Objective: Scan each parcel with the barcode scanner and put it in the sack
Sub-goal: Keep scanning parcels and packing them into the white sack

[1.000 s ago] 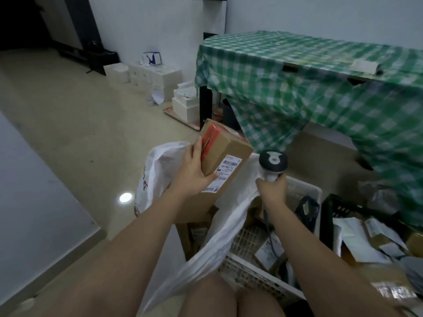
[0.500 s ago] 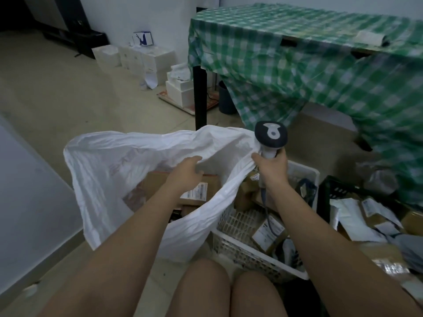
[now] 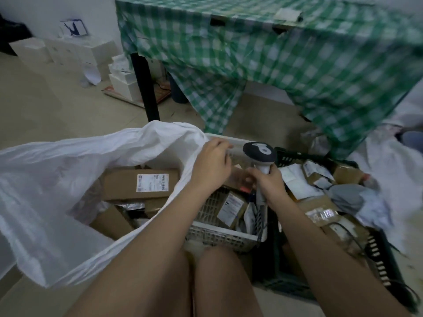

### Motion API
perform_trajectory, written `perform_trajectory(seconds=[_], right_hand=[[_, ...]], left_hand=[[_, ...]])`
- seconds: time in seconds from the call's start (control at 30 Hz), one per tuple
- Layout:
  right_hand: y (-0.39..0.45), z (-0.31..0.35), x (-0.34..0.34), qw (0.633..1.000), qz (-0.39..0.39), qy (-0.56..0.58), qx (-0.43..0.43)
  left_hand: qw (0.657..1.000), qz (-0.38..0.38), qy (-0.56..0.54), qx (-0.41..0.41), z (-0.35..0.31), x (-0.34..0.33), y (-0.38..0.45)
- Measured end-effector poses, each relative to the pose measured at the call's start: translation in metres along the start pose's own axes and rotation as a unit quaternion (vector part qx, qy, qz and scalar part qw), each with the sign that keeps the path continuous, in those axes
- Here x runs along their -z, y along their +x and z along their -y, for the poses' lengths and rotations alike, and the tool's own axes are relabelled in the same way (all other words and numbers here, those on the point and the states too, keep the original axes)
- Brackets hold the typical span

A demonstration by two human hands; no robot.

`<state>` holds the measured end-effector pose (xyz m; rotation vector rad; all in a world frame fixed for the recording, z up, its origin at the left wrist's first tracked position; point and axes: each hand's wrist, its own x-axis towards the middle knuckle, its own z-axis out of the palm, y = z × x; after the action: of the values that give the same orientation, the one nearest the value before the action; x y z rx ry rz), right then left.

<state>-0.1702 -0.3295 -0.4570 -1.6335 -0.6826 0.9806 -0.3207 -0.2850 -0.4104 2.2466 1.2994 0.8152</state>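
Box point(image 3: 139, 184) lies in sack point(image 3: 68, 179). Left hand point(image 3: 211, 163) loosely curled, empty, over white basket point(image 3: 219, 235); right hand point(image 3: 266, 183) grips scanner point(image 3: 259, 154). Next: pick another parcel, scan label.

I see a crinkled white woven-plastic sack point(image 3: 68, 170), matt brown cardboard parcel point(image 3: 139, 184) with paper label, smooth plastic scanner point(image 3: 259, 154), glossy checked tablecloth point(image 3: 274, 65).

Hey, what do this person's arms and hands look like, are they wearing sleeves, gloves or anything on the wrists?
Both forearms are bare up to the frame edge: no sleeves show. The left hand and right hand wear no gloves, and no watch, bracelet or ring is visible. The fingernails look short, though blur hides fine detail.
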Motion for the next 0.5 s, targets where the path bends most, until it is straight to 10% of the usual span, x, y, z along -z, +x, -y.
perform_trajectory(seconds=[0.3,0.5], right_hand=[[0.074,-0.051,0.022,0.998,-0.048,-0.017,-0.025],[0.146,-0.077,-0.01,0.999,-0.032,0.008,-0.038]], left_hand=[[0.962,0.196,-0.011,0.192,0.063,-0.137,0.054],[0.942,0.144,-0.072,0.296,0.168,-0.226,0.088]])
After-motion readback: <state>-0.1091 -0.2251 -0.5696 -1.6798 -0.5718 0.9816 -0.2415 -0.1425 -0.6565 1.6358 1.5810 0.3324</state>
